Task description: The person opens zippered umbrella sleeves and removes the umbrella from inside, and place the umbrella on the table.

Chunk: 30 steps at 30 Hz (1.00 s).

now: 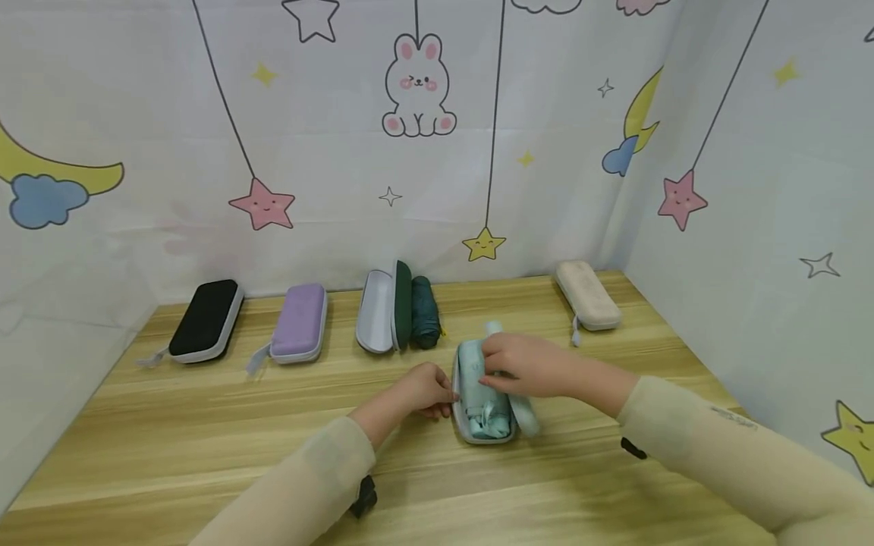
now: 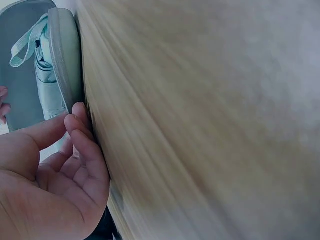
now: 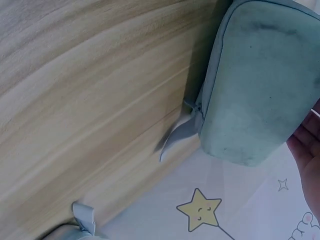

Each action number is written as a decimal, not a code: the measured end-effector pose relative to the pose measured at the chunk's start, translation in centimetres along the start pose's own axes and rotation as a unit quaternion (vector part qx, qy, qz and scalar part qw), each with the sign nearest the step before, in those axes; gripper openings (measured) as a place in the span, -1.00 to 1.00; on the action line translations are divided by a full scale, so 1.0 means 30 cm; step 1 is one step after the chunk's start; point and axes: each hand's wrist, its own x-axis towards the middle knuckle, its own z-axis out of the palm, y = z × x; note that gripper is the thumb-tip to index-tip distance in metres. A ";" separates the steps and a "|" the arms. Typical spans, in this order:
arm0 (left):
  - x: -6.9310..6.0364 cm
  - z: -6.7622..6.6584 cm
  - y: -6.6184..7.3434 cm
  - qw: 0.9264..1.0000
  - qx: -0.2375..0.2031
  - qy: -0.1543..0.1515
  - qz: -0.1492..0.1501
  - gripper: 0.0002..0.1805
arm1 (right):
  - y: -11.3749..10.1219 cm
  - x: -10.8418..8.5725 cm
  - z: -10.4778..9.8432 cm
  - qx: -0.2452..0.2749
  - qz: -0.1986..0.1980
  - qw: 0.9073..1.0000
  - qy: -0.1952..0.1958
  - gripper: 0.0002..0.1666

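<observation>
An open mint zip case (image 1: 459, 425) lies on the table with a folded mint umbrella (image 1: 476, 390) inside. The umbrella's strap loop (image 2: 22, 47) sticks up at one end. My left hand (image 1: 426, 388) pinches the case's left rim between thumb and fingers. My right hand (image 1: 522, 364) is over the umbrella's right side, by the raised lid (image 3: 265, 85). In the left wrist view its fingertips (image 2: 4, 106) appear at the left edge, apart from the umbrella, with loosely bent fingers. The lid hides most of that hand in the right wrist view.
Along the back stand a black case (image 1: 205, 318), a purple case (image 1: 300, 322), an open dark green case (image 1: 374, 315) beside a dark green folded umbrella (image 1: 425, 315), and a cream case (image 1: 589, 296). A printed curtain (image 1: 328, 152) borders the table (image 1: 205, 440).
</observation>
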 end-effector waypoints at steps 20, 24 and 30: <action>-0.039 0.032 0.020 0.997 0.052 -0.005 0.057 -0.80 | -0.113 0.023 0.076 0.030 0.404 0.904 -0.136 -0.24; -0.046 0.039 0.021 0.996 0.054 -0.007 0.065 -0.78 | -0.121 0.026 0.107 0.084 0.426 0.893 -0.119 -0.21; -0.061 0.052 0.023 0.997 0.026 -0.019 0.067 -0.71 | -0.127 0.036 0.127 0.127 0.423 0.890 -0.112 -0.13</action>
